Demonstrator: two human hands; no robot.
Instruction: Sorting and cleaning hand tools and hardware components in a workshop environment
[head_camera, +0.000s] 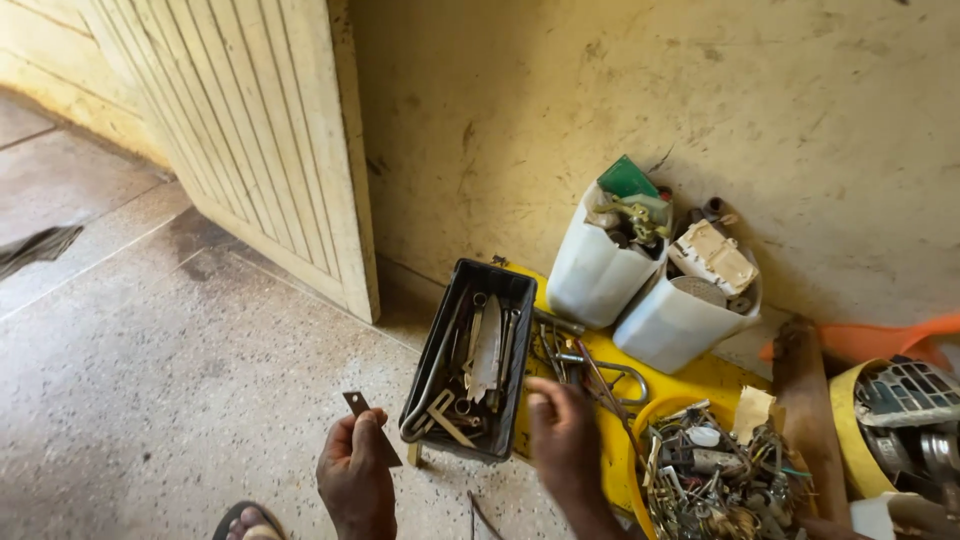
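Yellow is the colour of the flat lid (700, 380) on the floor, and many small things sit on it. The left hand (355, 470) is low in the picture. Its fingers pinch a small flat metal piece (357, 403), and the dark end of that piece sticks up above the fingers. The right hand (560, 430) is just beside the black tray (470, 360). Its fingers are bent, and they hang over the edge of the yellow lid, near some bent wire and metal tools (590, 370). I cannot tell if this hand holds anything.

The black tray is long and narrow. It stands on the speckled floor (150, 380), between the two hands and a bit further away. Inside it lie spanners, a pale flat blade and other metal bits, all in a heap. A small piece pokes out under its near corner.

Behind the tray, two white cut-open jugs (590, 275) lean on the dirty yellow wall (650, 90). They touch each other. One holds a green thing and some metal parts. The other holds a cream plastic part.

To the right of the right hand sits a yellow bowl (655, 410) full of wires and little parts. A brown wooden stick (805, 400) lies just beside it. A cream wooden door (260, 130) stands open on the left. A toe in a sandal (245, 522) shows at the bottom edge
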